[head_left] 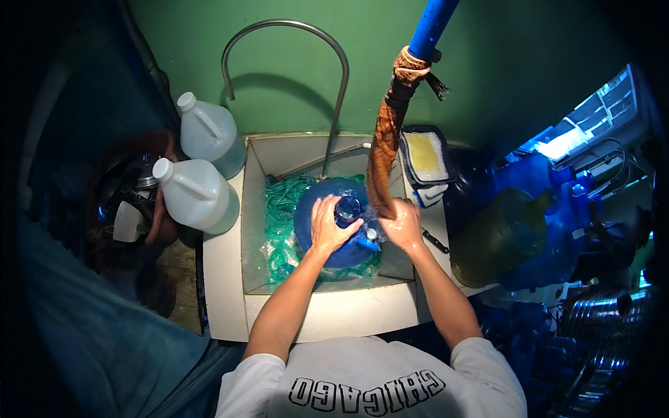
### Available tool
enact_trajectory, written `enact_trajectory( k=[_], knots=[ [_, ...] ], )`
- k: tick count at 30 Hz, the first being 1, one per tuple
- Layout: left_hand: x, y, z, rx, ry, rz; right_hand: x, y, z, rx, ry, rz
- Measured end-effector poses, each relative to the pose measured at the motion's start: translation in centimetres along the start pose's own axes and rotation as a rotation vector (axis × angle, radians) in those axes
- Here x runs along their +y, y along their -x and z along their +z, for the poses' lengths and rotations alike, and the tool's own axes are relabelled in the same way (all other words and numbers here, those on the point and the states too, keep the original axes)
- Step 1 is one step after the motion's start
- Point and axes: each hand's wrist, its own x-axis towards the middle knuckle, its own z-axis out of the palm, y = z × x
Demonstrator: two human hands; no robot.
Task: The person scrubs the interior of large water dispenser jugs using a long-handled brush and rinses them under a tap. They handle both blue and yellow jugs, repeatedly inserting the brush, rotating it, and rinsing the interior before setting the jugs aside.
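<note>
A round blue water jug [345, 258] stands upright in the sink [397, 268], its neck [348, 210] facing up. My left hand [327, 228] curls round that neck, thumb on the near side and fingers on the left. At the jug's right, my right hand [402, 225] is closed on the lower end of a hose wrapped in brown cloth [385, 150]. Water splashes between the hose end and the jug; the hose mouth is hidden. A small blue tap with a white part [369, 240] juts from the jug's side. Green netting [286, 198] lies bunched around the jug.
Two translucent white jugs [198, 195] stand on the left counter, beside a brown basin [164, 143] of pans. A curved metal faucet [286, 24] arches behind. On the right are a sponge [425, 157], a black-handled knife [436, 241] and large bottles [502, 237]. A blue pipe [433, 29] hangs overhead.
</note>
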Motion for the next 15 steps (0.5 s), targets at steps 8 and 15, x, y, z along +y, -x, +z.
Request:
enact_trajectory(
  k=[8, 15],
  knots=[
    [1.8, -0.5, 2.0, 0.030, 0.403, -0.244, -2.5, -2.8, -3.2, 0.248, -1.243, 0.082],
    [-2.0, -0.1, 2.8, -0.040, 0.313, -0.052, -6.8, -3.3, 2.7, 0.042, -0.908, 0.033]
  ],
)
